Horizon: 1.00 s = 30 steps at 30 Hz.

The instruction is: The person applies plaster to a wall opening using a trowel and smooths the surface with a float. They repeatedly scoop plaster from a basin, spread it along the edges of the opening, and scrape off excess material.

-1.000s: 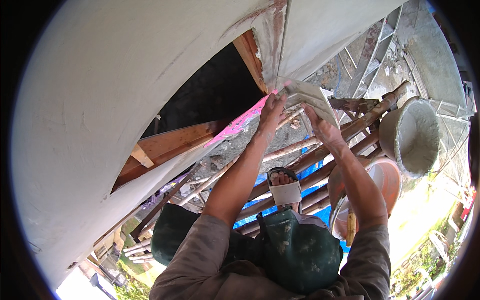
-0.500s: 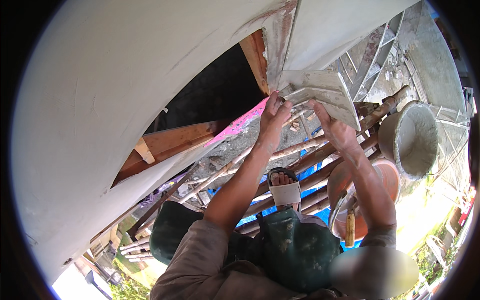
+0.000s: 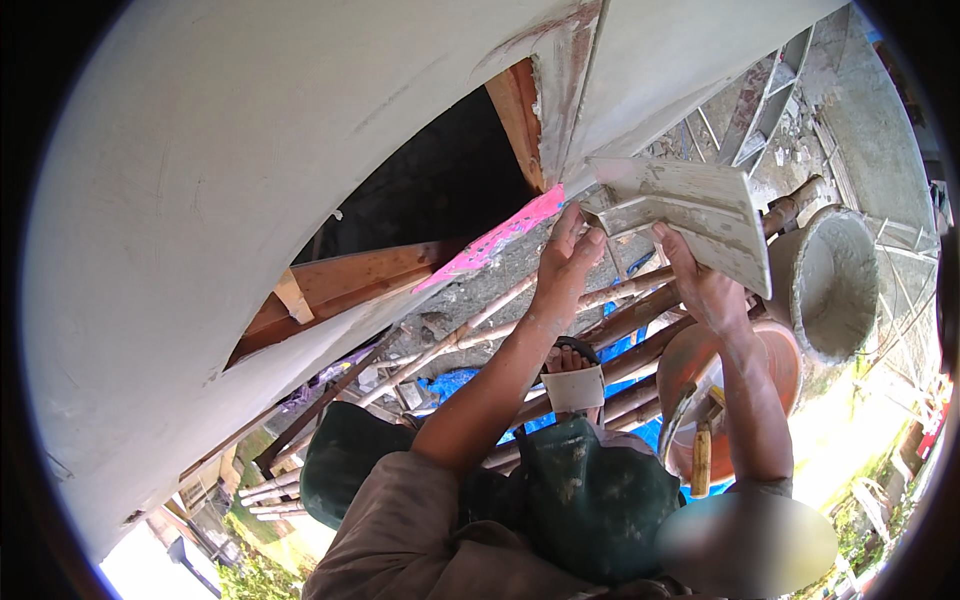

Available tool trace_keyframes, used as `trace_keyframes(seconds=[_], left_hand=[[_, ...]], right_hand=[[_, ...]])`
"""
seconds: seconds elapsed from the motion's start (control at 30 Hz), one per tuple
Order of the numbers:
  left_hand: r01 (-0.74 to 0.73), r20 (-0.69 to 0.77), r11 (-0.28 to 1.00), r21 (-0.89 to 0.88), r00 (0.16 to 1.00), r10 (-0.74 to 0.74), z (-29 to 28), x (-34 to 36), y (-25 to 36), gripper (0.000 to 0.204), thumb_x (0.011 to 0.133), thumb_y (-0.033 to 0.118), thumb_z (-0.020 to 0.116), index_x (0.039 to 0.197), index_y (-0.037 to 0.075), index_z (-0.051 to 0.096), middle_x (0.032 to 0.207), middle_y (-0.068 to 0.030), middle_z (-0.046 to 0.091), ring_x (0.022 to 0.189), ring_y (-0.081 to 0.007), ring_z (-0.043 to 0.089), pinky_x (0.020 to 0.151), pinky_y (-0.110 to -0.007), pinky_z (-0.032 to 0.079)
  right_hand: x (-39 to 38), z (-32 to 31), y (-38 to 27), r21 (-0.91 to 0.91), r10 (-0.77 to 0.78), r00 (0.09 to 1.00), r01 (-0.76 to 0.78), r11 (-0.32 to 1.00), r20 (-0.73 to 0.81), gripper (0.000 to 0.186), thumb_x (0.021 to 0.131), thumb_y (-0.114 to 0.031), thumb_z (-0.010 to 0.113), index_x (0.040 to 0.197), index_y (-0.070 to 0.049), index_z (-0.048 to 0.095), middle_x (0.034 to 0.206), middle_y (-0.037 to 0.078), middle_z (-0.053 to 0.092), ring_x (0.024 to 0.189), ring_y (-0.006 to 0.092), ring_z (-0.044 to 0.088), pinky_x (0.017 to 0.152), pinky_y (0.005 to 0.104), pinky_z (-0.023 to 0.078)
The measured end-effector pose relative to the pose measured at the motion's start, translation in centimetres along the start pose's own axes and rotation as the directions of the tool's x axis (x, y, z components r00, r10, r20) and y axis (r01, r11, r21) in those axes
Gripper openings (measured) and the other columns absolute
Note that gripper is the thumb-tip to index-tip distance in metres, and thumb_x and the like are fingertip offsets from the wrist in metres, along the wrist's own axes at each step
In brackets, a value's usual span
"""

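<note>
Both my hands hold a pale, plaster-smeared angled board, made of flat panels meeting at an angle with strips along the inside. My left hand is closed at its left end, with the thumb and fingers at the edge. Around the near lower edge curls my right hand, its thumb on the inner face; its other fingers are partly hidden behind the board. Left of the board, a pink strip runs along the lower edge of a dark opening in the grey plastered wall.
Bamboo poles run beneath me, with blue sheeting under them and my sandalled foot on them. On the right stand a plaster-coated bucket and an orange basin with a wooden-handled tool. A metal ladder lies beyond.
Both hands and the angled board have moved right and slightly down, away from the wall corner at the opening. More of the pink strip's upper end shows now.
</note>
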<state>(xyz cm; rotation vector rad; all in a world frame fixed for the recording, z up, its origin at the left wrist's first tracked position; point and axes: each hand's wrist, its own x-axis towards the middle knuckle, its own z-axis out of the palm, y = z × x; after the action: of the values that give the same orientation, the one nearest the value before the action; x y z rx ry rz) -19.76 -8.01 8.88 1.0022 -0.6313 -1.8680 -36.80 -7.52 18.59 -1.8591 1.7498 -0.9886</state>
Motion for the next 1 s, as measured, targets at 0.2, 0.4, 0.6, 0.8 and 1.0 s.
trace_keyframes(seconds=[0.2, 0.4, 0.6, 0.8, 1.0], left_hand=[[0.161, -0.116, 0.986, 0.049, 0.981, -0.154, -2.6, 3.6, -2.3, 0.09, 0.09, 0.041, 0.065, 0.151, 0.0, 0.014, 0.153, -0.0185, 0.027, 0.137, -0.0289, 0.035, 0.111, -0.048, 0.029], [0.155, -0.096, 0.981, 0.121, 0.985, -0.143, -3.7, 4.8, -2.1, 0.088, 0.092, 0.04, 0.062, 0.151, -0.002, 0.011, 0.152, -0.0193, 0.025, 0.141, -0.0302, 0.027, 0.113, -0.046, 0.028], [0.155, -0.09, 0.983, 0.102, 0.985, -0.146, -3.8, 5.1, -2.0, 0.091, 0.091, 0.04, 0.064, 0.15, -0.004, 0.009, 0.152, -0.0195, 0.025, 0.142, -0.0297, 0.026, 0.113, -0.048, 0.027], [0.122, -0.078, 0.988, 0.09, 0.99, -0.115, -3.4, 5.1, -1.7, 0.092, 0.09, 0.039, 0.066, 0.149, -0.005, 0.01, 0.149, -0.017, 0.03, 0.14, -0.0282, 0.029, 0.113, -0.047, 0.028], [0.061, -0.102, 0.994, 0.091, 0.993, -0.052, -2.6, 4.3, -0.8, 0.085, 0.091, 0.036, 0.066, 0.148, -0.005, 0.018, 0.144, -0.0166, 0.038, 0.135, -0.0281, 0.037, 0.11, -0.047, 0.033]], right_hand=[[0.0, 4.6, 4.4, 0.017, 0.253, 0.942, -0.263, 0.965, 0.219, 0.026, 0.093, -0.022, 0.063, 0.108, -0.001, 0.066, 0.099, 0.015, 0.07, 0.09, 0.0302, 0.066, 0.08, 0.0374, 0.05], [0.4, 7.1, 5.8, 0.05, 0.069, 0.994, -0.074, 0.996, 0.088, 0.021, 0.091, -0.022, 0.063, 0.101, -0.005, 0.07, 0.08, 0.021, 0.067, 0.071, 0.0375, 0.065, 0.062, 0.0418, 0.05], [0.7, 7.0, 5.4, 0.079, 0.111, 0.987, -0.12, 0.99, 0.119, 0.023, 0.092, -0.022, 0.062, 0.105, -0.004, 0.068, 0.092, 0.02, 0.068, 0.08, 0.0373, 0.065, 0.07, 0.0412, 0.05], [0.6, 6.7, 5.7, 0.061, 0.205, 0.96, -0.22, 0.974, 0.192, 0.026, 0.093, -0.022, 0.062, 0.11, -0.002, 0.066, 0.103, 0.016, 0.069, 0.093, 0.0335, 0.065, 0.082, 0.0385, 0.05], [1.5, 4.3, 2.7, 0.056, 0.202, 0.967, -0.213, 0.976, 0.158, 0.025, 0.092, -0.021, 0.064, 0.109, -0.002, 0.067, 0.1, 0.014, 0.07, 0.09, 0.03, 0.066, 0.08, 0.0372, 0.05]])
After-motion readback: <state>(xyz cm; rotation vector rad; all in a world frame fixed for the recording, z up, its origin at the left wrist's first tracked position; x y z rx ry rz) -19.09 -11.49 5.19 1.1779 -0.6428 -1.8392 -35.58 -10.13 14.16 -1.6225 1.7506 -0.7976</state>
